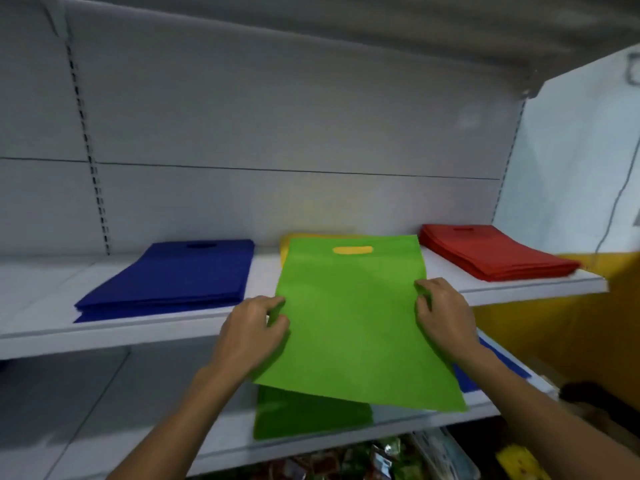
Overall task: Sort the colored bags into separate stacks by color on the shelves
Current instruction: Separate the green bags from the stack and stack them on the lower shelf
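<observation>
Head view: I'm pinching a green bag (pixel 356 323) by its side edges with my left hand (pixel 252 334) and right hand (pixel 443 317), its top over the yellow stack (pixel 285 245) at twelve o'clock. The blue stack (pixel 173 278) is lying at ten, the red stack (pixel 491 254) at two and the green stack (pixel 304 417) at six. A stray blue bag (pixel 498 362) at four is waiting unsorted.

Plain green bag (pixel 360 317) in front; blue stack (pixel 173 278), yellow stack (pixel 285 245) and red stack (pixel 491 254) on the white shelf (pixel 41 306); all unpatterned.
</observation>
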Demonstrator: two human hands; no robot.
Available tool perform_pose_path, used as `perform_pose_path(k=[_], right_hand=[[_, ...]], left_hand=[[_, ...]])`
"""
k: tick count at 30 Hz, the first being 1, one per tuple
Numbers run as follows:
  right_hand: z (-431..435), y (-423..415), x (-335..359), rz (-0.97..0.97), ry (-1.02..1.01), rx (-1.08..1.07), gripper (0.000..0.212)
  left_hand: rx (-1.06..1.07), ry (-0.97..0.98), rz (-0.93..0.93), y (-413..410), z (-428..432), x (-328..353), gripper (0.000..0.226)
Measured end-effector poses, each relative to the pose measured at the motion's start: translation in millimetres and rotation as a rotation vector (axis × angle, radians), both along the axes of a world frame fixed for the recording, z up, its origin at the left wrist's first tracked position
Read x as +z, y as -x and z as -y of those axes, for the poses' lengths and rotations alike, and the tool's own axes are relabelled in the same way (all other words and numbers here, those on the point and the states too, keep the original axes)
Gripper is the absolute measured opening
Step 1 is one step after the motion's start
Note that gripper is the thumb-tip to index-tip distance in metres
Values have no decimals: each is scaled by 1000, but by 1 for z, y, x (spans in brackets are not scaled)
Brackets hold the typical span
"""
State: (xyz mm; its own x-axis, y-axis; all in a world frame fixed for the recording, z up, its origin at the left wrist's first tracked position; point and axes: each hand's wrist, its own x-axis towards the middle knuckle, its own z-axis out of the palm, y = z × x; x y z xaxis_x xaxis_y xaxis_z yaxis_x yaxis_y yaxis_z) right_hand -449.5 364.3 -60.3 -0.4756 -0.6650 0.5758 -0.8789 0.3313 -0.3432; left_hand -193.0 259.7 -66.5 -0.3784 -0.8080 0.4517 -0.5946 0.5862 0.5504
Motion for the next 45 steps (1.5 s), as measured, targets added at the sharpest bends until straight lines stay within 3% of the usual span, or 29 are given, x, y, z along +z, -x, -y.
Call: perform_pose_path(k=[7, 13, 19, 25, 31, 35, 40, 45], right_hand=[[-148, 58, -50, 50, -122, -134, 32], [-174, 66, -98, 78, -246, -110, 33], [-105, 41, -147, 134, -305, 41, 33], [8, 34, -199, 148, -371, 158, 37], [131, 50, -263, 97, -441, 183, 48], [185, 63, -302, 68, -497, 154, 52], [206, 62, -326, 124, -636, 65, 36], [179, 56, -286, 52, -479, 63, 44]], left_hand=[[-170, -72, 87, 68, -120, -52, 37], [-194, -164, 183, 71, -158, -108, 35], [-79, -240, 201, 40, -119, -152, 40], [19, -248, 356, 31, -33, -204, 55], [62, -200, 403, 45, 76, -255, 53], [73, -209, 499, 56, 127, -289, 71], [107, -209, 557, 61, 148, -315, 58], [52, -166, 434, 56, 130, -277, 50]])
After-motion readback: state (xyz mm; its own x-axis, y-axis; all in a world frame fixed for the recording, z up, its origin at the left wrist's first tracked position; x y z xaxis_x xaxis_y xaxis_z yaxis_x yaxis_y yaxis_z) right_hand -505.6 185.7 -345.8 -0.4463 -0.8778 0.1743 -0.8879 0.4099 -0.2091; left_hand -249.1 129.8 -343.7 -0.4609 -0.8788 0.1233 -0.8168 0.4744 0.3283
